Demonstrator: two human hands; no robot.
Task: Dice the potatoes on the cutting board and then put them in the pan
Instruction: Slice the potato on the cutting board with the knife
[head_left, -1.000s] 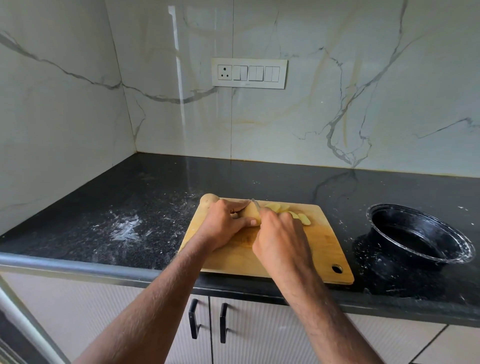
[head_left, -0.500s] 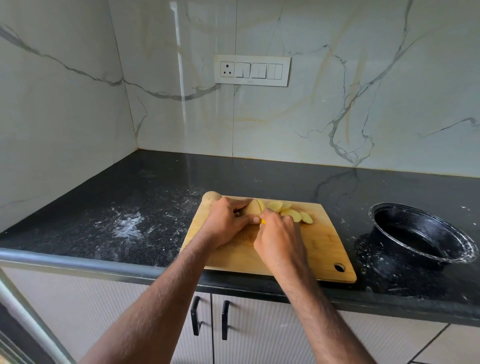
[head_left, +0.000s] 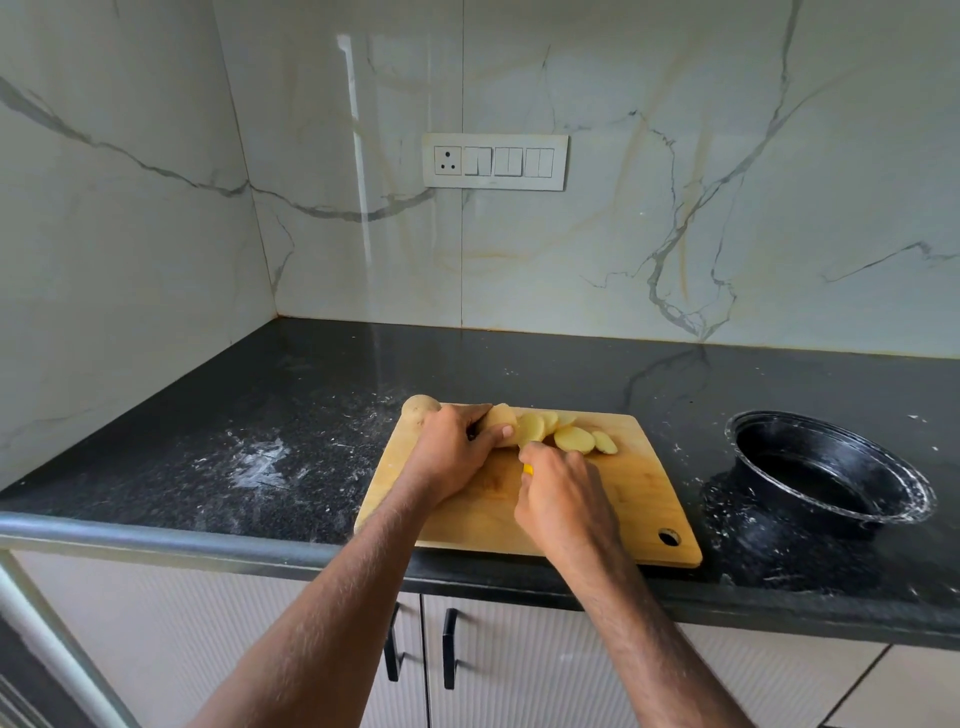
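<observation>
A wooden cutting board (head_left: 639, 499) lies on the black counter. My left hand (head_left: 449, 454) grips a peeled potato (head_left: 500, 418) at the board's far side. Several round potato slices (head_left: 571, 438) lie fanned out to its right. My right hand (head_left: 563, 501) grips a knife with a yellow handle (head_left: 528, 470); the blade is hidden behind the hand, right at the potato's cut end. A whole unpeeled potato (head_left: 420, 408) rests at the board's far left corner. The black pan (head_left: 831, 467) stands to the right of the board with nothing visible inside.
White powdery smears (head_left: 260, 462) mark the counter left of the board and around the pan. Marble walls close the back and left, with a switch panel (head_left: 494, 161) on the back wall. Cabinet doors with black handles (head_left: 448, 649) sit below the counter edge.
One more slice has come off the potato and joined the fan on the right. My right hand has dropped lower toward the board, hiding the blade. The left hand keeps its hold.
</observation>
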